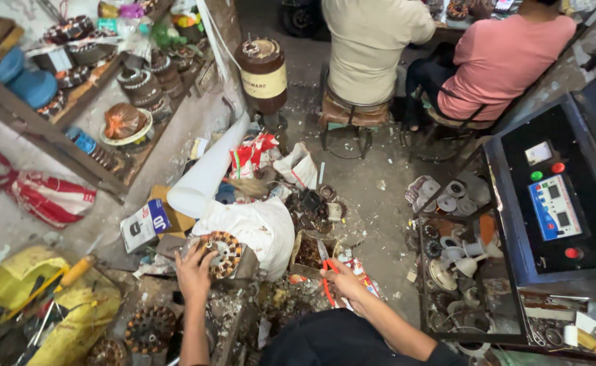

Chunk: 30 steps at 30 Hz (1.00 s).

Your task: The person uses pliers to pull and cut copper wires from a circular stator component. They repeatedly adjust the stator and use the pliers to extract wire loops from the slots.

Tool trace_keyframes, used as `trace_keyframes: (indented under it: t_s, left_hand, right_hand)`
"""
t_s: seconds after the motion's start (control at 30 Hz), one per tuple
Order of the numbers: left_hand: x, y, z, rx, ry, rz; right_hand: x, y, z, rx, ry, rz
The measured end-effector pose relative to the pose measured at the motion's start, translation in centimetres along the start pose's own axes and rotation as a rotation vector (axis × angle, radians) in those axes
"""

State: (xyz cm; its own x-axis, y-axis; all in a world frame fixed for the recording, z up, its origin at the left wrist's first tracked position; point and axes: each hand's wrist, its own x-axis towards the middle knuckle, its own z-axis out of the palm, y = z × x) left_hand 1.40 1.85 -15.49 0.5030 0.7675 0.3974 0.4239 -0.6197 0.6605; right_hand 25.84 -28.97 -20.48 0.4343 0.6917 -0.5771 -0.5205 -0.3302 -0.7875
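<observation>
Fingers of the left hand (195, 270) curled around a round metal motor core (222, 253) with copper wire. Right hand (345, 281) gripped red-handled cutters (326, 274). Beyond the fingers lay a dirty grey floor (366, 190), a soft white sack (261, 227), a smooth white roll (210, 169) and wooden shelves (74, 108).

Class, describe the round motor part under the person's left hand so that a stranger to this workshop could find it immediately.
Start at the big white sack lying on the littered floor in the middle. Against its left edge, the left hand rests on a round motor stator. Unlike the dark, rusty stators lower left, it is tilted up, with copper windings ringing a pale metal centre.
</observation>
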Motion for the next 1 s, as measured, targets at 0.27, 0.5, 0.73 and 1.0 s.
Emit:
trace_keyframes:
  t_s: [0.27, 0.5, 0.73, 1.0]
  left_hand:
    - [-1.5, 1.9, 2.3, 0.025, 0.237, -0.081]
    - [-3.6, 1.6, 4.8, 0.128, 0.381, -0.177]
    - [-4.3, 0.5, 4.5, 0.296, 0.259, -0.304]
    - [-3.2, 1.4, 2.3, 0.556, 0.007, -0.263]
  right_hand:
    - [-1.1, -0.4, -1.4, 0.005, 0.036, 0.056]
    - [-1.3, -0.5, -2.8, -0.004, 0.105, 0.141]
    - [0.3, 0.1, -3.0, 0.004, 0.082, 0.133]
    - [2.4, 0.6, -1.6, 0.090, -0.019, 0.076]
